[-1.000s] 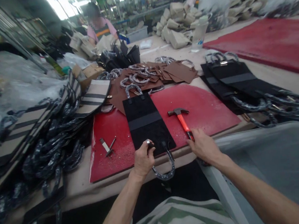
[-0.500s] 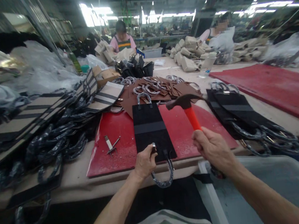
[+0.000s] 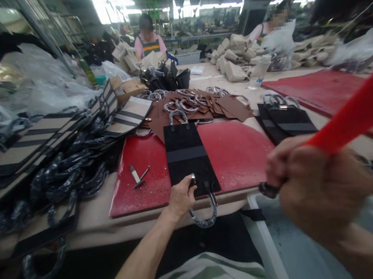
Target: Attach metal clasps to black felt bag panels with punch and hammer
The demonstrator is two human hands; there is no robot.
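- The left hand has its grip closed on a small metal tool, low on the black piece. Its shiny end points up, and it looks almost upright. Fingers hide its bottom, so I can't tell if it touches the black piece.
- The right hand has its grip tight around the red hammer. The handle slants toward 2 o'clock. Its head is not clear.
- From the right hand, the metal tool is at 9 o'clock, well apart. The left hand is much nearer and holds it.
- The black piece lies flat on the red board, its long way running from 11 to 5 o'clock. A wrapped handle hangs off its bottom end.
- The left fingers sit just beside the tool's top, so I think they are in harm's way.
- Around the black piece: a metal part at 8 o'clock, brown pieces at 1, more black pieces near 3, and a gray tub between 4 and 5.
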